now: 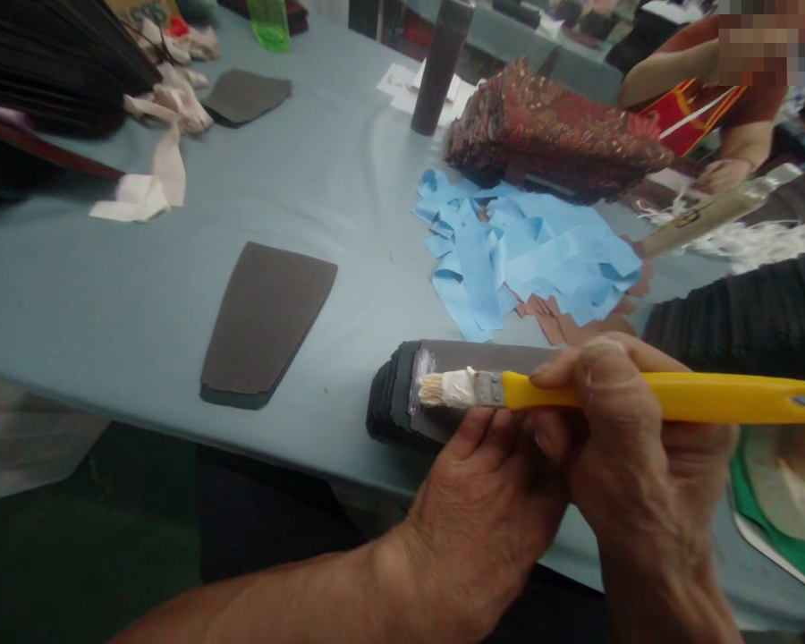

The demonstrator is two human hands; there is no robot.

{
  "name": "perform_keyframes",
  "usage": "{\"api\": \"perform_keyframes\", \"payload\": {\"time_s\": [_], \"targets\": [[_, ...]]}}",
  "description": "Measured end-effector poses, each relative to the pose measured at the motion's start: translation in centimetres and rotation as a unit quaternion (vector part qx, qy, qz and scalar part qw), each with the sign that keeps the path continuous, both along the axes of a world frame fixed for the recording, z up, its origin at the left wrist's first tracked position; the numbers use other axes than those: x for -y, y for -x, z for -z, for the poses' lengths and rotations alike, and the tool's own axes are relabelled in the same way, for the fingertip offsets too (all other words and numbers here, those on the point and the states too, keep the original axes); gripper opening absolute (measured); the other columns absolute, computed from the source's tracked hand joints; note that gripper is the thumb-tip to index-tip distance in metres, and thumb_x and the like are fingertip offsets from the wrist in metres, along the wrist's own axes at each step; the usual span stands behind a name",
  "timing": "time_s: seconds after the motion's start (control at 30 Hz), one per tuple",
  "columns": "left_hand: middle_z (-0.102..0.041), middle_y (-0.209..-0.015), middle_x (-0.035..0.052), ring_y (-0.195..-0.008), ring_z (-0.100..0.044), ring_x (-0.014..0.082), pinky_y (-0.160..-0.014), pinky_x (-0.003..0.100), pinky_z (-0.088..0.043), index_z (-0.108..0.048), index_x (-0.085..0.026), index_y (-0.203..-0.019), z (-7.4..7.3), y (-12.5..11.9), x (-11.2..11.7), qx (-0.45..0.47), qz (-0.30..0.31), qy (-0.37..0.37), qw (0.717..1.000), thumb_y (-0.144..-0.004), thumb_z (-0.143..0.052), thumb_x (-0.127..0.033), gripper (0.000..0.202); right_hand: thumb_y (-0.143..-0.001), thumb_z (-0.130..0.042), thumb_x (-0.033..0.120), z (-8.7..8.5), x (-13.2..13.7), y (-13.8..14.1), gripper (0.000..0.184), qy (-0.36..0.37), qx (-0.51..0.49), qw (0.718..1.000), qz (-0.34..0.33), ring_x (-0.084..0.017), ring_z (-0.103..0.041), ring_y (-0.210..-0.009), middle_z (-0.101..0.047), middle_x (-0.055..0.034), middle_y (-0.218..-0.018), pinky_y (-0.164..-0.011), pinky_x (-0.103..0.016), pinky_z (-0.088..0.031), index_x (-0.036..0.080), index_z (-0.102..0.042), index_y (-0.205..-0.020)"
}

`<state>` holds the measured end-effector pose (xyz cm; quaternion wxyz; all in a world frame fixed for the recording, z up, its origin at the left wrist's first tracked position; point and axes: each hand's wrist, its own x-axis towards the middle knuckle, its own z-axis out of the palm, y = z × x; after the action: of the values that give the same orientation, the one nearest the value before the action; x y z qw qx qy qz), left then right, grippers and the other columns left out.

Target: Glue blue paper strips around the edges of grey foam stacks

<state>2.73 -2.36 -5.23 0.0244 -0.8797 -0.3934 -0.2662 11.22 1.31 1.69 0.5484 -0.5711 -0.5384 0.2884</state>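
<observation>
My right hand (621, 438) is closed around the yellow handle of a brush (717, 396), whose bristles are coated with white paste. The bristle tips touch the end of the top panel in a stack of dark panels (390, 394). A whitish wet smear shows along that end. My left hand (489, 514) grips the near side of this stack, its fingertips on the top panel just below the brush. Part of the stack is hidden behind my hands. Left of it, a couple of similar tapered brown panels (268, 317) lie on the table, one on the other.
Blue strips (537, 255) lie in a heap beyond the stack, before a pile of reddish-brown pieces (543, 130). A dark cylinder (439, 72) stands behind. Another dark panel (249, 96) and whitish scraps (144, 192) lie far left. A co-worker's arm (744, 148) is at the upper right.
</observation>
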Motion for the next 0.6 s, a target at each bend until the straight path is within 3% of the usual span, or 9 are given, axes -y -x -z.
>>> {"api": "perform_keyframes", "payload": {"time_s": [0.1,0.2,0.33,0.43,0.6], "targets": [[-0.066,-0.153,0.0043,-0.141,-0.057,0.0223,-0.120,0.034,-0.045,-0.053,-0.018,-0.160,-0.1,-0.2,-0.1,-0.011,-0.024,-0.009,1.000,-0.108,-0.054,-0.029,0.053,-0.101,-0.068,0.040,0.1,0.1,-0.1,0.037,0.001,0.029,0.999,-0.040,-0.006,-0.040,-0.035,-0.047,0.0080,-0.045,-0.035,-0.017,-0.031,0.021,-0.068,-0.070],[-0.054,-0.166,0.0044,-0.153,-0.048,0.0239,-0.124,0.036,-0.041,-0.045,-0.015,-0.164,-0.2,-0.4,0.0,-0.028,-0.040,-0.026,0.998,-0.108,-0.050,-0.026,0.057,-0.101,-0.068,0.039,0.0,-0.4,0.1,0.035,-0.008,0.067,0.997,-0.042,-0.007,-0.047,-0.038,-0.050,0.0069,-0.048,-0.037,-0.018,-0.036,0.022,-0.069,-0.070],[-0.055,-0.165,0.0076,-0.153,-0.050,0.0284,-0.128,0.040,-0.038,-0.044,-0.011,-0.164,-0.2,-0.2,0.1,-0.031,-0.033,-0.033,0.998,-0.108,-0.049,-0.028,0.059,-0.096,-0.073,0.039,-0.2,-1.1,0.6,0.028,-0.025,0.049,0.998,-0.013,-0.010,-0.055,-0.040,-0.059,0.0054,-0.051,-0.041,-0.020,-0.045,0.024,-0.070,-0.073],[-0.060,-0.160,0.0100,-0.150,-0.053,0.0291,-0.128,0.040,-0.037,-0.048,-0.009,-0.161,-0.1,0.1,0.2,-0.013,-0.021,-0.029,0.999,-0.107,-0.053,-0.031,0.059,-0.095,-0.075,0.042,-0.3,-1.1,0.6,0.028,-0.020,-0.003,1.000,0.004,-0.010,-0.054,-0.040,-0.058,0.0062,-0.048,-0.043,-0.021,-0.048,0.024,-0.070,-0.074],[-0.075,-0.141,0.0034,-0.131,-0.066,0.0227,-0.118,0.037,-0.047,-0.062,-0.019,-0.152,0.1,0.1,0.1,0.014,-0.005,-0.008,1.000,-0.107,-0.054,-0.031,0.047,-0.095,-0.075,0.050,-0.3,-0.6,0.2,0.041,0.000,-0.027,0.999,-0.020,-0.008,-0.039,-0.030,-0.046,0.0078,-0.041,-0.030,-0.020,-0.029,0.023,-0.066,-0.066]]}}
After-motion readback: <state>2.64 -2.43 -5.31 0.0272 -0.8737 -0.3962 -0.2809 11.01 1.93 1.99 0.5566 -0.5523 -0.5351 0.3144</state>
